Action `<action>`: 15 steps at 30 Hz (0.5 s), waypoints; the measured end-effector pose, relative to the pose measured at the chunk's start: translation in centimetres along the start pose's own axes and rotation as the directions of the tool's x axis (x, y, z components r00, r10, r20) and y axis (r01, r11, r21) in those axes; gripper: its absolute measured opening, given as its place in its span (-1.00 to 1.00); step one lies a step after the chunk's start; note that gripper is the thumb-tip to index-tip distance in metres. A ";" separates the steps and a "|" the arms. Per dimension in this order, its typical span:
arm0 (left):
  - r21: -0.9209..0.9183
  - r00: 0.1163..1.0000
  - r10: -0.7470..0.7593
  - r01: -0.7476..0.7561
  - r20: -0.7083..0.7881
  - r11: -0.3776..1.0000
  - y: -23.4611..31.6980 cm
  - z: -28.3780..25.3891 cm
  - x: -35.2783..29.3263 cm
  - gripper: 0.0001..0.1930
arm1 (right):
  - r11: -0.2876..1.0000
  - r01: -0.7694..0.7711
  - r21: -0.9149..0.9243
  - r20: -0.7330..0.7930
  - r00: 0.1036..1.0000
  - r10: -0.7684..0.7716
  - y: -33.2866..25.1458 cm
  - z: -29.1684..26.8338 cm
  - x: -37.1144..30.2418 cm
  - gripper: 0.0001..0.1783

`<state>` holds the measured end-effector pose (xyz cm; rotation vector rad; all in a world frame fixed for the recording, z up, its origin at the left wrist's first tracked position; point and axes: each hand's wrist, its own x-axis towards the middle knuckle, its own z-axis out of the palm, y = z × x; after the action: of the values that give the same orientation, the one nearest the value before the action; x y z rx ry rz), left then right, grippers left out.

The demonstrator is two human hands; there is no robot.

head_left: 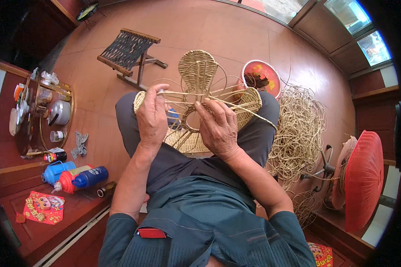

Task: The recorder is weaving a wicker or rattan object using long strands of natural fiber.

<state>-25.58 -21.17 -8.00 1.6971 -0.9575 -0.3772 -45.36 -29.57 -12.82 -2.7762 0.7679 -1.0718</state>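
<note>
A woven straw piece (198,80) with petal-like panels and a small central ring (191,126) rests over my lap between my knees. Thin cords are strung between its panels. My left hand (153,116) is closed, with thumb and forefinger pinching a straw cord (178,93) at the piece's left side. Bent fingers of my right hand (219,123) press on the weave beside the ring, with cord at the fingertips. A loose cord end (259,117) trails from there over my right knee. My palms hide part of the weave.
To the right lies a big heap of straw cord (298,129), near a red basin (272,76) and a red-covered fan (365,180). A folding stool (128,50) stands ahead on the left. Flasks (90,177) and a rack with a kettle (59,112) are at the left.
</note>
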 end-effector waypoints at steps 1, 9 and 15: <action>0.000 1.000 -0.001 0.001 0.000 1.000 0.0 -0.1 0.4 -0.71 | 1.000 0.003 -0.003 0.002 1.000 -0.003 0.0 0.1 0.0 -0.37; -0.441 0.981 -0.015 0.101 0.195 0.892 2.8 1.8 4.8 -0.63 | 0.999 -0.009 0.040 0.027 1.000 0.008 -0.7 -0.2 0.5 -0.35; -0.302 0.943 0.090 0.011 0.319 0.953 4.1 4.0 6.2 -0.60 | 1.000 -0.008 0.004 0.118 0.993 0.007 -1.5 0.0 0.1 -0.28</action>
<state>-26.02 -28.79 -4.36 1.3571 -1.1124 -0.7595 -44.61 -28.31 -12.39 -2.8000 0.7601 -0.8979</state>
